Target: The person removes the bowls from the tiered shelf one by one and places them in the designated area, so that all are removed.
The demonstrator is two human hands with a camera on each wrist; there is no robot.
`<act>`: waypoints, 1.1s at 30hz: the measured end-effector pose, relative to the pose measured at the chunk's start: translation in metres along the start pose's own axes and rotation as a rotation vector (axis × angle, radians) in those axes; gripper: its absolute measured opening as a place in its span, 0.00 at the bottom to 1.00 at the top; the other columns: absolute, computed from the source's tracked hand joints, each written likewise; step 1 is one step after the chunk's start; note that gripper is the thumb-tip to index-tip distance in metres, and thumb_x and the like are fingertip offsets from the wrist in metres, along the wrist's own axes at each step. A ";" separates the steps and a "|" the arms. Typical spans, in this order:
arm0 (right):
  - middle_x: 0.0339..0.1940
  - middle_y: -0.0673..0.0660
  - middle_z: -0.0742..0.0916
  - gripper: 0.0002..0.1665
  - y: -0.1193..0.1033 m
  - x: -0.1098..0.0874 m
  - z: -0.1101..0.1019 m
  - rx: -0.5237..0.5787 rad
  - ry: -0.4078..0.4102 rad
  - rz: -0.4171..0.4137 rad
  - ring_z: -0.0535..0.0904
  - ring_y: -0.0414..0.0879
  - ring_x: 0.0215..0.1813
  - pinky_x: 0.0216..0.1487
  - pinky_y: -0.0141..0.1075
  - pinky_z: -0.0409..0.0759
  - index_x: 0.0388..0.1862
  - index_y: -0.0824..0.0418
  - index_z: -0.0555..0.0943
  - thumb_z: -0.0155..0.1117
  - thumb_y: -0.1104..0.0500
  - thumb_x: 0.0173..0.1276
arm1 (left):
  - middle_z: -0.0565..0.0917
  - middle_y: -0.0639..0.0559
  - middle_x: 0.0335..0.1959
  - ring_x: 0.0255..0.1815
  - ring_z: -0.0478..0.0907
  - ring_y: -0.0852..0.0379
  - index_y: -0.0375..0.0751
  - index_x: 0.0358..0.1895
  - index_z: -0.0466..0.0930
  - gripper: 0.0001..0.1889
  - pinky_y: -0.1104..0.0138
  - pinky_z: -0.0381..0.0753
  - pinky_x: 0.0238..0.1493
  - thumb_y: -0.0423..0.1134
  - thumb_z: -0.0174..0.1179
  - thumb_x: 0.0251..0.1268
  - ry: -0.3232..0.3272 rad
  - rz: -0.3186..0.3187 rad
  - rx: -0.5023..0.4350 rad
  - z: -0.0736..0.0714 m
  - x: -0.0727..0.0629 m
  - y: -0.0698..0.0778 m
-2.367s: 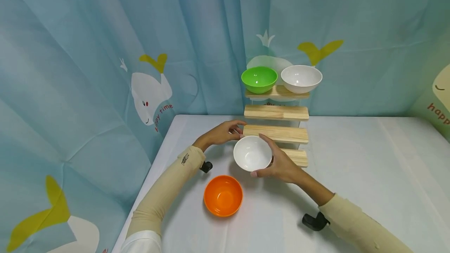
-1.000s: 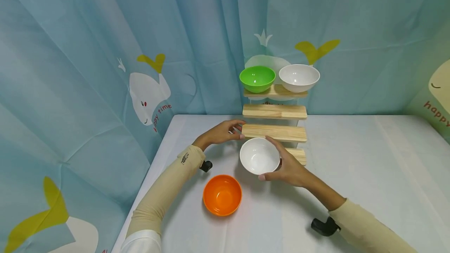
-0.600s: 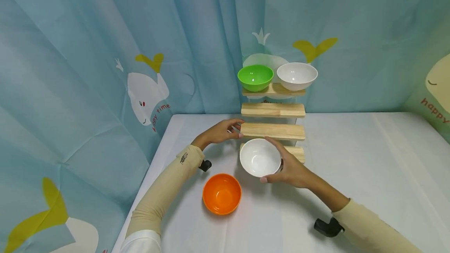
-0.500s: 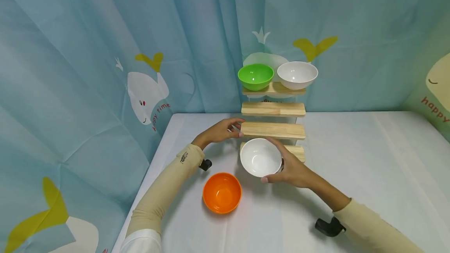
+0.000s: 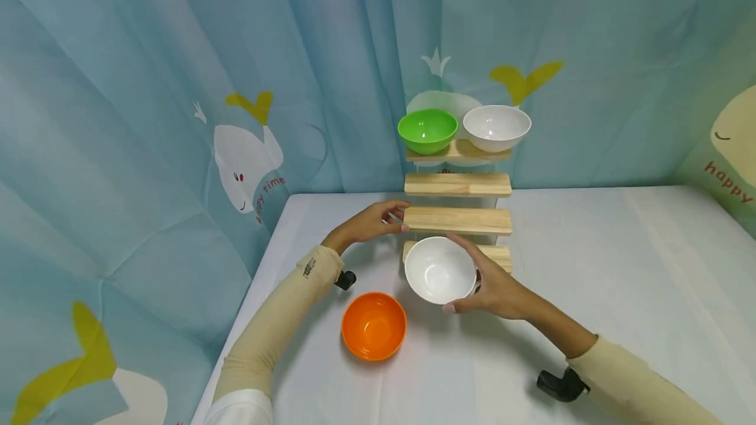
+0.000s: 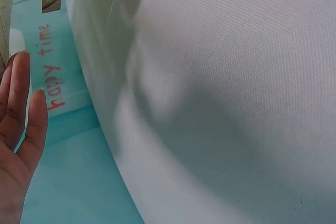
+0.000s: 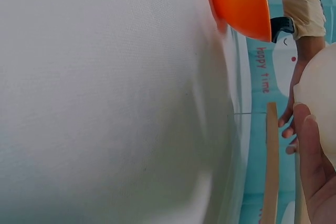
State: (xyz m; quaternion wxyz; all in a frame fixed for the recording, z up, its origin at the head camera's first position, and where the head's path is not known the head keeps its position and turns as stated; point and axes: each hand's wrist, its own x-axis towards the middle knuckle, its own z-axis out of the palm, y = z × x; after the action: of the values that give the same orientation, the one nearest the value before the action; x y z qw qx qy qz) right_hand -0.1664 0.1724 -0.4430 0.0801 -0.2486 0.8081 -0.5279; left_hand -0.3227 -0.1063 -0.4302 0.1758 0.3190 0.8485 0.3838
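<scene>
Rack of four wooden boards, stepped upward toward the back, stands on the worktop against a blue curtain.

Right hand: grip clamped on the right side of the held white bowl, thumb at the near side, fingers round the far side. Held white bowl is off the worktop, in front of the lowest board and partly hiding it in the head view; mouth up, tilted toward the camera. Contact between bowl and board: cannot tell.

Left hand: at the left end of the third board from the top. Grip apart, a gap between thumb and index finger; left wrist view shows the fingers fairly straight. Firmness of contact cannot be judged.

Orange bowl: upright on the worktop, near side, to the left of the held white bowl and apart from it.

Top board: green bowl at left, second white bowl at right, both upright, side by side with a narrow gap.

Both forearms in beige sleeves; black wrist mount below the right cuff, a similar one on the left.
</scene>
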 end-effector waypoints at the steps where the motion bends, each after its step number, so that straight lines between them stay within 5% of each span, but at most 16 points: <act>1: 0.72 0.70 0.65 0.72 0.000 -0.001 -0.001 0.009 -0.005 -0.003 0.78 0.60 0.56 0.45 0.38 0.84 0.83 0.48 0.48 0.86 0.55 0.48 | 0.79 0.42 0.61 0.58 0.79 0.49 0.45 0.74 0.67 0.31 0.63 0.80 0.55 0.43 0.64 0.71 -0.001 -0.003 -0.001 0.000 -0.001 0.000; 11: 0.69 0.72 0.66 0.72 -0.001 -0.008 -0.007 0.110 -0.069 -0.001 0.78 0.62 0.56 0.44 0.41 0.86 0.84 0.49 0.46 0.83 0.61 0.49 | 0.78 0.42 0.61 0.60 0.77 0.49 0.45 0.74 0.67 0.30 0.63 0.80 0.55 0.43 0.63 0.72 -0.001 -0.011 -0.011 0.002 -0.003 0.002; 33: 0.71 0.73 0.62 0.70 0.003 -0.022 -0.009 0.138 -0.131 0.017 0.78 0.64 0.55 0.43 0.41 0.86 0.84 0.51 0.45 0.81 0.64 0.52 | 0.78 0.42 0.62 0.61 0.77 0.50 0.42 0.75 0.66 0.31 0.62 0.78 0.61 0.42 0.62 0.72 -0.010 -0.001 0.006 -0.001 -0.001 0.001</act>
State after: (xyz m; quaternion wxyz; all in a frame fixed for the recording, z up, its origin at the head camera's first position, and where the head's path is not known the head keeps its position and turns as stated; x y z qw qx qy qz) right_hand -0.1515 0.1916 -0.4445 0.1542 -0.2693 0.7650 -0.5644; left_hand -0.3222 -0.1068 -0.4293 0.1795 0.3209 0.8490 0.3795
